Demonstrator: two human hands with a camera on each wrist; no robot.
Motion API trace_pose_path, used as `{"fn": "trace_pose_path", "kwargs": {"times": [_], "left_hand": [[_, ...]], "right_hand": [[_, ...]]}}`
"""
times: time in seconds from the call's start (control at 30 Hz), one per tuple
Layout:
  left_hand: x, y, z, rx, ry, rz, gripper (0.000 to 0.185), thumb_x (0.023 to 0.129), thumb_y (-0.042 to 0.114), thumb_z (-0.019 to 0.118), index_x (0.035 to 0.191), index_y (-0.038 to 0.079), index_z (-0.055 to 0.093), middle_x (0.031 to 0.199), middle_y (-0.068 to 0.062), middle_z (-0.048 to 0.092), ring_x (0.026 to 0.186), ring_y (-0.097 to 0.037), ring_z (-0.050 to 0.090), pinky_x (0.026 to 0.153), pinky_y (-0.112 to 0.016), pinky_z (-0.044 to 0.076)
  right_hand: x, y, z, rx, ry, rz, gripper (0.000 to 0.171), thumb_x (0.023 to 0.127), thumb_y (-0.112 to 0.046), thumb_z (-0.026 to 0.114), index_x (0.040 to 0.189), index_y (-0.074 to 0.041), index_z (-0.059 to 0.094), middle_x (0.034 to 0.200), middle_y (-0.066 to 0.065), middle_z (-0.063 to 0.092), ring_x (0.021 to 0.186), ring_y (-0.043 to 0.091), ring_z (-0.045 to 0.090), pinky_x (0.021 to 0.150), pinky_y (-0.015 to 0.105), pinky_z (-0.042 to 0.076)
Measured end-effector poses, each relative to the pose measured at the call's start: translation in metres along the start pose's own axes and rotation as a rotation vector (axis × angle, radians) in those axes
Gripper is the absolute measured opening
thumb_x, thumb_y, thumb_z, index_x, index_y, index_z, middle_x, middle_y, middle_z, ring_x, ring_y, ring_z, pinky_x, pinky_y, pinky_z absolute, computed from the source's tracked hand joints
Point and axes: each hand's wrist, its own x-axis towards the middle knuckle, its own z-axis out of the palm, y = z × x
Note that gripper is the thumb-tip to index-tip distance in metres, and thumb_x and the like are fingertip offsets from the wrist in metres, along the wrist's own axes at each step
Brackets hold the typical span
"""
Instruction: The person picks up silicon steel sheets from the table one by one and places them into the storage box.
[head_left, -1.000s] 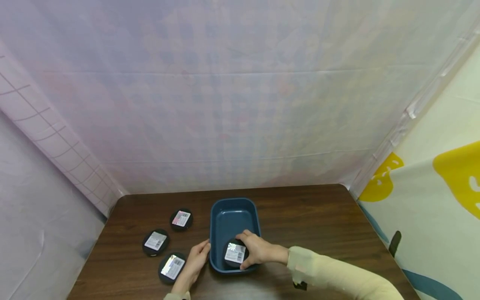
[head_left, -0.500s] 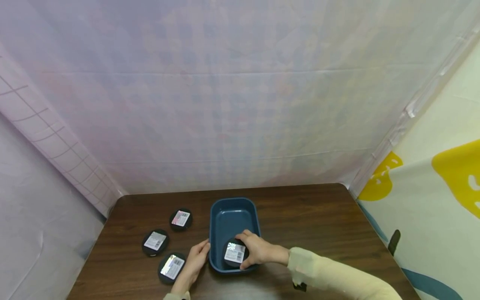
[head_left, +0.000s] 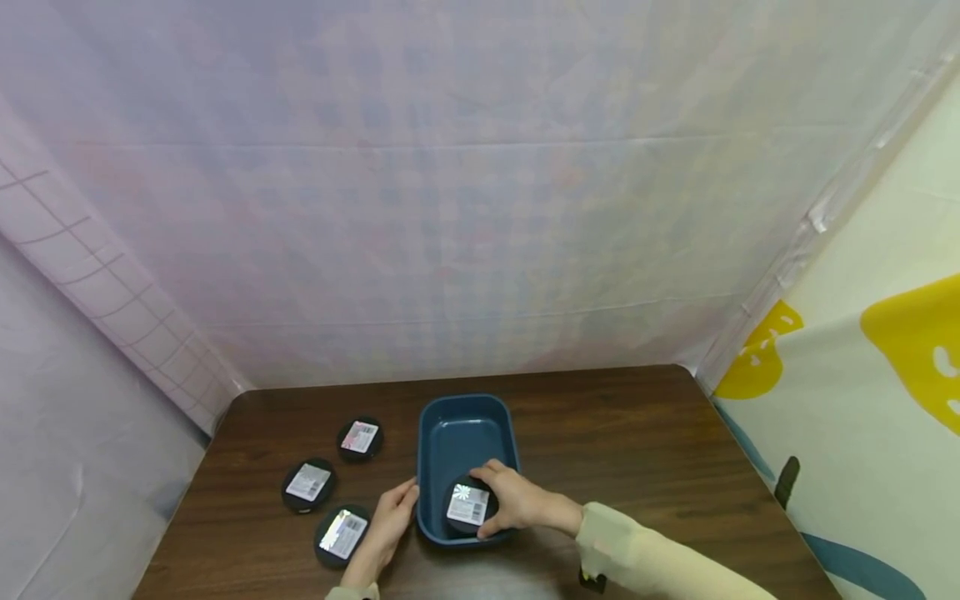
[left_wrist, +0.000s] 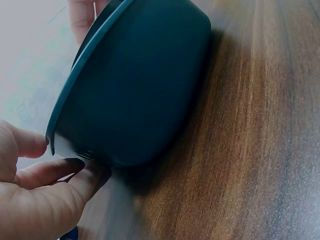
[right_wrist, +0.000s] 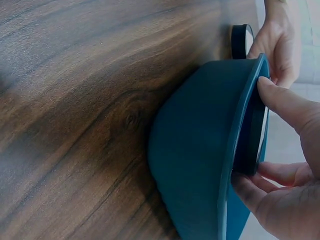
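Note:
A deep blue rectangular tray (head_left: 467,446) stands on the table, its outer wall (left_wrist: 145,85) filling much of the left wrist view. My left hand (head_left: 386,525) pinches the tray's left rim, thumb at the edge and fingers beneath it. Inside the tray's near end, my right hand (head_left: 513,500) grips a round black flat container (head_left: 468,505) with a white printed label on top. In the right wrist view, thumb and fingers span the black container (right_wrist: 255,132) just within the rim; its underside is hidden by the tray wall.
Left of the tray lie three similar labelled round containers: one at the back (head_left: 360,438), one farther left (head_left: 308,485), and one near my left wrist (head_left: 342,537). The brown wooden table (head_left: 622,450) ends at a draped cloth wall (head_left: 450,208).

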Motion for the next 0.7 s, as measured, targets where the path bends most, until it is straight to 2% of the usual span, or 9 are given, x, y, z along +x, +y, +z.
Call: {"fn": "trace_pose_path", "kwargs": {"times": [0.27, 0.5, 0.7], "left_hand": [[0.0027, -0.0023, -0.0029, 0.002, -0.005, 0.0, 0.04, 0.099, 0.003, 0.036, 0.128, -0.025, 0.035, 0.132, -0.038, 0.039, 0.125, -0.048, 0.035, 0.103, -0.054, 0.032], [0.0018, -0.0013, -0.0048, 0.041, 0.077, -0.016, 0.041, 0.096, 0.005, 0.047, 0.127, -0.022, 0.041, 0.13, -0.036, 0.044, 0.124, -0.046, 0.039, 0.104, -0.053, 0.033], [0.0015, -0.0016, -0.0053, 0.037, 0.124, -0.04, 0.044, 0.094, 0.007, 0.051, 0.128, -0.02, 0.042, 0.13, -0.034, 0.046, 0.123, -0.043, 0.042, 0.103, -0.05, 0.035]], "right_hand": [[0.0008, 0.0013, 0.0034, 0.011, 0.023, 0.012, 0.083, 0.059, -0.029, 0.089, 0.125, 0.005, 0.052, 0.112, 0.011, 0.055, 0.1, 0.016, 0.053, 0.09, 0.023, 0.047], [0.0, 0.0037, 0.0065, 0.021, 0.04, 0.026, 0.084, 0.058, -0.029, 0.089, 0.126, 0.004, 0.052, 0.112, 0.01, 0.054, 0.1, 0.016, 0.053, 0.09, 0.024, 0.047], [-0.003, 0.0069, 0.0088, 0.068, 0.075, -0.001, 0.083, 0.06, -0.03, 0.088, 0.126, 0.006, 0.052, 0.112, 0.012, 0.055, 0.101, 0.02, 0.054, 0.092, 0.025, 0.046]]}}
